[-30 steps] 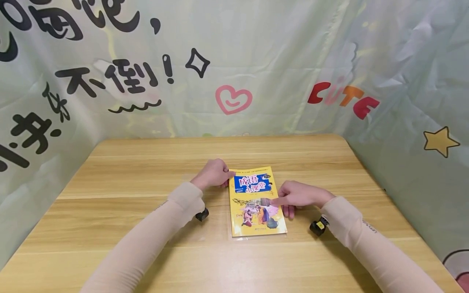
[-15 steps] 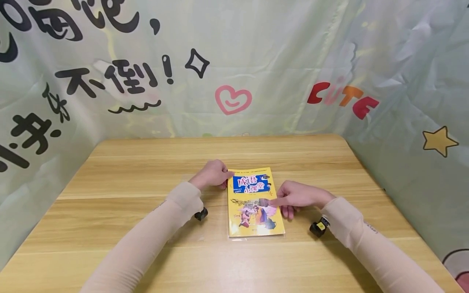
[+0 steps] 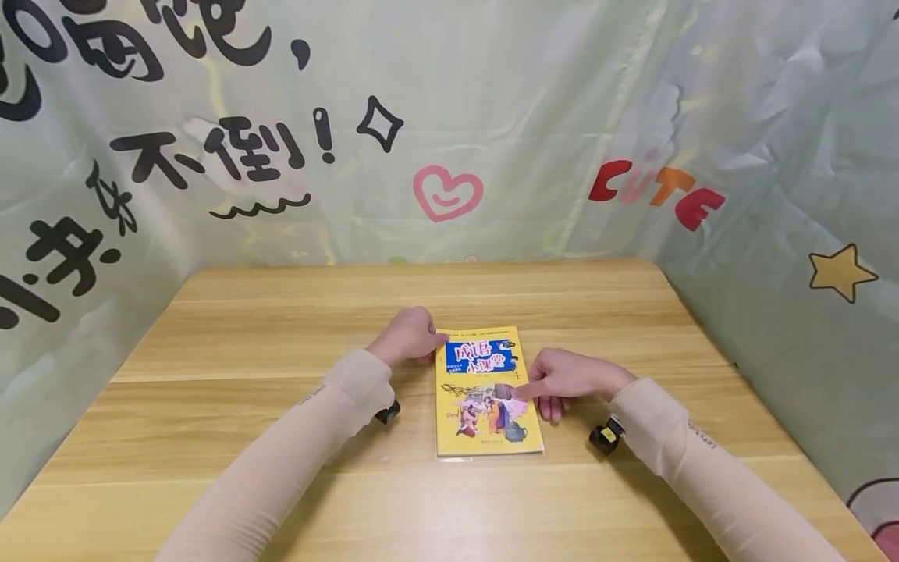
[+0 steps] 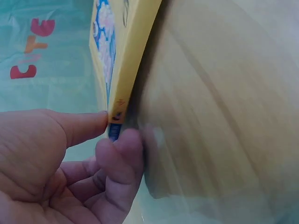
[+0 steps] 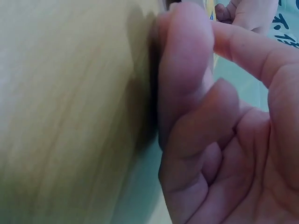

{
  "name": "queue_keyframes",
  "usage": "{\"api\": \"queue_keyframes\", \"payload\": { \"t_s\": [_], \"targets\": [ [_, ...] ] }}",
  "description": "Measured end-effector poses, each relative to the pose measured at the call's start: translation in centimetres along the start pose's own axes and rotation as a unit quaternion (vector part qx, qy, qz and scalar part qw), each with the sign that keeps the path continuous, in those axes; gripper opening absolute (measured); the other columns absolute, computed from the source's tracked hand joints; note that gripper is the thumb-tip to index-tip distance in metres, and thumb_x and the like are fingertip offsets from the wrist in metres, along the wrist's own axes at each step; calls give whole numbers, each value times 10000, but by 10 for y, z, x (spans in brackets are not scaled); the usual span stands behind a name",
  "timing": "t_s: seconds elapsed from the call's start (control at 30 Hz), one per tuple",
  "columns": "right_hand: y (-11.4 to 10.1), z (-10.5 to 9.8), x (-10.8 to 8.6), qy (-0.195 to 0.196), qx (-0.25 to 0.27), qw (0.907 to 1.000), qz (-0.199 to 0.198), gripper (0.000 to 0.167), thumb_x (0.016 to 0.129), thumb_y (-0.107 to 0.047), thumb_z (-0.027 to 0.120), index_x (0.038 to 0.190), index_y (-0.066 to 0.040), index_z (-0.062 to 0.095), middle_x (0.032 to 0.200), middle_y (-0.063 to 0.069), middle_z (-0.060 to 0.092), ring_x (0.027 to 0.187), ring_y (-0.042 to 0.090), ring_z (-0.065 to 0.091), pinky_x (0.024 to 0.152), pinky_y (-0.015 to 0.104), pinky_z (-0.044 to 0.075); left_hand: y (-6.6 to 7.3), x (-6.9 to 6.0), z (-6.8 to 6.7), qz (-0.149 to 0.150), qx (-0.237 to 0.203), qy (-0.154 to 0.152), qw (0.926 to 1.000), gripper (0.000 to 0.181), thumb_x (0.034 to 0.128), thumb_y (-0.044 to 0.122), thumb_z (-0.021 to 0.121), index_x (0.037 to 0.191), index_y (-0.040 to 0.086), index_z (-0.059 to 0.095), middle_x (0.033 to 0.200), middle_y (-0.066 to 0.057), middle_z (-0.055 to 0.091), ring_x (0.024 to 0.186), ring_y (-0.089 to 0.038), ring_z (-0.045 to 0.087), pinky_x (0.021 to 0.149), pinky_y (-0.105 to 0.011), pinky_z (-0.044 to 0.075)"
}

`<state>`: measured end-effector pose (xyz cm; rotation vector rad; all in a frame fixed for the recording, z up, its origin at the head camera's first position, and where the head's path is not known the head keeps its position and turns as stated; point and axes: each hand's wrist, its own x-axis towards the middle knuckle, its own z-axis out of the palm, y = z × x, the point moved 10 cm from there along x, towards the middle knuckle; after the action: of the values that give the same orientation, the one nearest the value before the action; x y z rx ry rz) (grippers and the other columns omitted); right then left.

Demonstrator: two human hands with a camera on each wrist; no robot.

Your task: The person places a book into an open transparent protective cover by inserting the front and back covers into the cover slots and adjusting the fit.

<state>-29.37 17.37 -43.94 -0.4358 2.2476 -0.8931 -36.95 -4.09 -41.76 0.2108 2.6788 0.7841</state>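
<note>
A yellow book (image 3: 485,437) with a blue title panel and a cartoon picture lies flat, cover up, on the wooden table. At its upper left edge, my left hand (image 3: 409,336) pinches it, thumb on the cover. The left wrist view shows the thumb (image 4: 84,128) and curled fingers (image 4: 117,163) meeting at one end of the spine. My right hand (image 3: 572,378) grips the right edge, thumb over the picture and fingers beside the book. In the right wrist view the curled fingers (image 5: 191,93) hide most of the book.
The wooden table (image 3: 246,312) reaches back to a pale green printed curtain (image 3: 534,117), which also hangs along both sides. A clear plastic edge (image 3: 460,459) shows just below the book. Each wrist carries a small black camera (image 3: 605,437).
The book has shifted slightly left and toward me, turning a little straighter. Both hands keep their hold on it. The head view has tilted slightly.
</note>
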Motion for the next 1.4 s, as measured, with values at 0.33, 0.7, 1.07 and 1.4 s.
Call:
{"api": "queue_keyframes", "payload": {
  "t_s": [0.33,0.7,1.07,1.4],
  "targets": [
    [-3,3,0,-103,-245,9996,83,450,1031,-356,723,695,-56,706,580,13,687,461,76,589,466,171,454,4,-2,5,53,629,-277,9976,529,1049,390,710,622,80,674,519,-28,591,443,-143,464,488,-247,342],
    [-3,5,0,-191,-206,9994,216,433,1050,-326,706,724,-41,715,603,29,703,479,78,610,477,167,459,2,-8,13,-50,584,-771,9953,496,1043,427,708,686,86,751,535,-19,612,446,-132,444,470,-247,304],
    [6,-14,7,-91,-477,9978,440,421,1059,-345,694,742,-68,719,632,8,697,502,67,583,507,168,472,3,4,14,-39,282,-424,9987,565,1050,429,697,598,93,657,484,-6,530,401,-127,387,437,-257,268],
    [17,-34,16,22,-657,9958,643,434,1074,-366,672,739,-91,697,633,-19,667,529,74,576,545,195,490,10,23,13,-130,398,-226,9989,589,1053,433,693,571,96,662,468,-12,544,390,-141,423,452,-260,292]
  ]
}}
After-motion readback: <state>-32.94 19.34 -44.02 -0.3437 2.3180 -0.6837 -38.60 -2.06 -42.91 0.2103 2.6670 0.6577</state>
